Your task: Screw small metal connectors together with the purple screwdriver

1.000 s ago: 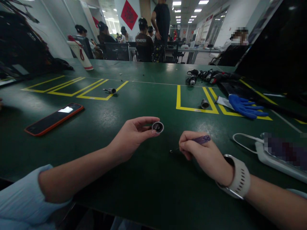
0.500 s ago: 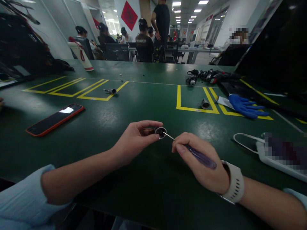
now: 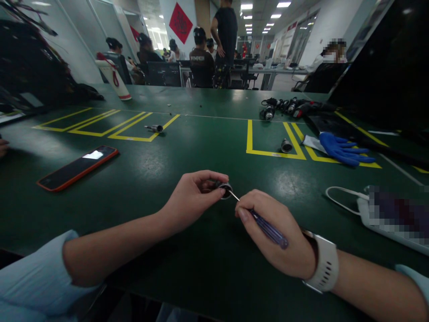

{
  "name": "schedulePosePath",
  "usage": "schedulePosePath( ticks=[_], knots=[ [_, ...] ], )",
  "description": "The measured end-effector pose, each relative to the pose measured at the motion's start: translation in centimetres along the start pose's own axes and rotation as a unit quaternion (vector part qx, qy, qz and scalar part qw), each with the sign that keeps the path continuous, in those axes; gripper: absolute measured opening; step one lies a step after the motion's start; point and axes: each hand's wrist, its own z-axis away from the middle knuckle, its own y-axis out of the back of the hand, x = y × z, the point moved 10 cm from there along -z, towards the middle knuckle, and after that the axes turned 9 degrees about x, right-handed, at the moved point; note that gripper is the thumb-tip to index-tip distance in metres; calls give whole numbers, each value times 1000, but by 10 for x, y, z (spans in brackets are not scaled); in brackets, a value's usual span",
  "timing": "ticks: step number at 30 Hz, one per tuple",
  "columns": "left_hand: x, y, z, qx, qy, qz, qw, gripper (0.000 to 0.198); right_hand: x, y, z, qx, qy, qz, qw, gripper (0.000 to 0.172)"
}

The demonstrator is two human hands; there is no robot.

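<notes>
"Currently, what is the position of the metal cup?"

"It is held above the green table, its open end turned toward the right hand. Use it as the reference for all locations below."

"State the condition of the left hand."

"Thumb and fingertips are clamped on the cup's outer wall, one on either side. The remaining fingers are curled behind the cup and partly hidden."

"And the right hand?"

"It is located just to the right of the cup. Thumb and fingers are closed around a screwdriver with a translucent purple handle. The thin shaft points down-left to up-right reversed: that is, from the handle up and leftward into the cup's opening. Whether the tip touches anything inside cannot be determined."

"List the surrounding items."

"Beyond the cup and to its right: a second metal cup, then, farther right, a blue glove. Beyond it and to its left: a stemmed metal part. Well to its left: an orange-edged phone, lying flat. Well to its right: a white device with a looped cable."
</notes>
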Motion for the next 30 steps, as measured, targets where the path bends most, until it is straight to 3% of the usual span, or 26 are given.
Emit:
schedulePosePath(
  ticks=[8, 30],
  knots=[
    [0, 5, -2, 32, 2, -24, 999, 19, -4, -1, 2, 3, 22, 14, 1000, 11],
    [-1, 2, -1, 27, -6, -9, 1000, 18, -15, -7, 5, -6, 54, 93, 994, 15]
  ],
)
